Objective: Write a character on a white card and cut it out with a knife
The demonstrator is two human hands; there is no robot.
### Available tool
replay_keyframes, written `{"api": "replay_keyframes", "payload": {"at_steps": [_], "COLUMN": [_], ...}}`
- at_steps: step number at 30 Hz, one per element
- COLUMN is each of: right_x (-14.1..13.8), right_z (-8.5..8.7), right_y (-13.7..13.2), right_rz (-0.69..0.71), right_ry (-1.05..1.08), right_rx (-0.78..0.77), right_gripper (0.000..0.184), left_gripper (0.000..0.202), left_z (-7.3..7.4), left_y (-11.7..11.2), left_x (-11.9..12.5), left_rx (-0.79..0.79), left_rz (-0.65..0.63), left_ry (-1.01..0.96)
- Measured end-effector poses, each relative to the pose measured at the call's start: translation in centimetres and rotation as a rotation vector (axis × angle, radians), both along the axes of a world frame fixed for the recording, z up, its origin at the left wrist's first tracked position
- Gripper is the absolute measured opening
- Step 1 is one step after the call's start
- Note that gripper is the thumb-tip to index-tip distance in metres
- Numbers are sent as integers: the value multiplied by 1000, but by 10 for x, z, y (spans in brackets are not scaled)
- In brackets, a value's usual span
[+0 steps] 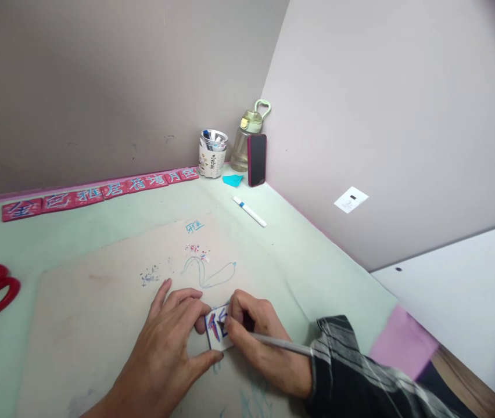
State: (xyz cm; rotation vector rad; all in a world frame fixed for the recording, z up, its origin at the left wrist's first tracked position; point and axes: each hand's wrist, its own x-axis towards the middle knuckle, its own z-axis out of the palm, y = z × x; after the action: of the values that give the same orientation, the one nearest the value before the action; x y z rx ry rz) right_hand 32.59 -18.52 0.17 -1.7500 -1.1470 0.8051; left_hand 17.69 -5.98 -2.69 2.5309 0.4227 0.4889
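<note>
A small white block [221,347] lies on the grey-beige board, with a character drawn on its face in dark blue and red strokes. Thumb and index finger of my left hand [173,331] grip its left side and lower edge, while the other fingers rest on the board. My right hand [260,342] is closed in a writing grip around a slim silver pen-shaped tool [284,345]. The tool's tip is hidden behind my fingers, over the right part of the block, so I cannot tell whether it is a pen or a craft knife.
Red-handled scissors [10,287] lie at the left. A white marker [250,211] rests beyond the stained board [99,313]. Along the wall run several red tiles [58,201] with characters, a jar of pens [211,165], a bottle [239,148], a phone [257,161] and a blue scrap [232,180].
</note>
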Motion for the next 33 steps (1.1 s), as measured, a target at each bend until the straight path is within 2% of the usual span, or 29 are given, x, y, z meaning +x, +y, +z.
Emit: {"api": "replay_keyframes", "payload": {"at_steps": [8,16,33], "right_x": [3,8,7], "right_z": [0,8,13], "right_y": [-1,-2,-7], "right_rz": [54,149,175], "right_ry": [-53,-71,-69], "right_rx": [-3,8,19], "right_gripper": [26,25,25], "left_gripper": [29,24,28], "left_z": [-2,0,-2], "left_y": [0,1,2], "left_x": [-1,-2,-3], "left_rx": [7,14,37], "left_rz": [-17,-21,-27], "left_ry": [11,6,16]}}
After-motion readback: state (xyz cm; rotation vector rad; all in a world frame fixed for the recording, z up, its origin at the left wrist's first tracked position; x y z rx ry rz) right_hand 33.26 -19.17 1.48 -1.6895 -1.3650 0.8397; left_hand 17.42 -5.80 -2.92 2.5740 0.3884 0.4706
